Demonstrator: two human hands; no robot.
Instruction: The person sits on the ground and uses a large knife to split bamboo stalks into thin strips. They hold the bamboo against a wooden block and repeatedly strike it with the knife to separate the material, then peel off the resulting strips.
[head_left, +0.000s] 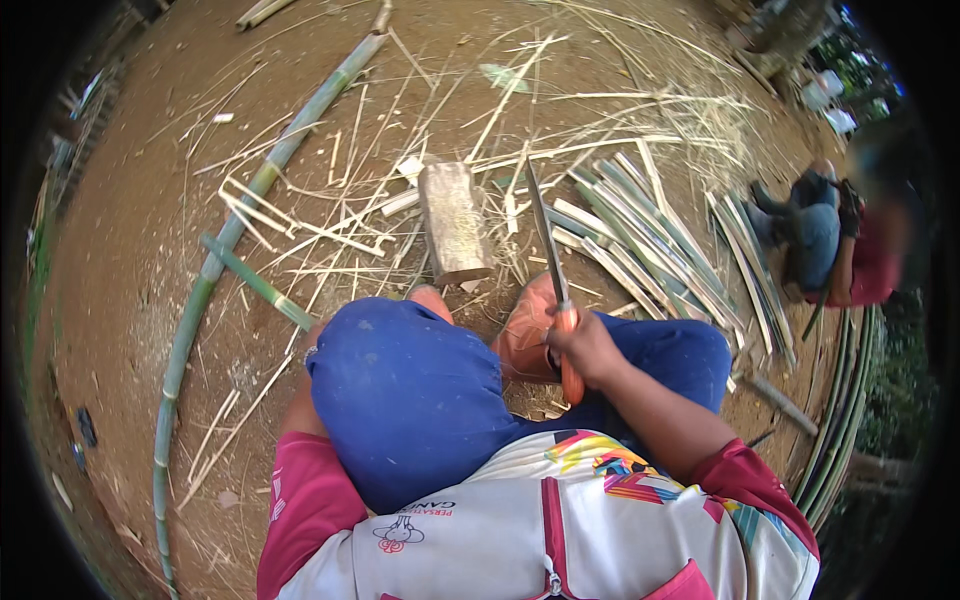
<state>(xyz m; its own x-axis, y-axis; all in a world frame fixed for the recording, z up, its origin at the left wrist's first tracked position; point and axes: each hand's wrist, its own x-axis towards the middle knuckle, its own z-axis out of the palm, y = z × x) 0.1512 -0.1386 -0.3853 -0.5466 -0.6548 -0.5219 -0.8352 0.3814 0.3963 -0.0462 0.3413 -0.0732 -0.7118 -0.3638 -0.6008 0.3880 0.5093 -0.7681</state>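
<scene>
My right hand [592,352] is closed around the orange handle of a machete [546,228], whose long blade points up and away from me. My left hand [314,334] is mostly hidden behind my blue-trousered left knee. From it a short green bamboo piece [258,283] sticks out to the far left, its pale end at the hand. Between my feet and the scattered strips lies a wooden chopping block [453,222], just left of the blade and not touching it.
A long green bamboo pole [196,305] lies along the left. Split bamboo strips [650,235] are heaped right of the block, with thin shavings [700,120] beyond. Another person [865,240] sits at the right, near several long poles [845,410].
</scene>
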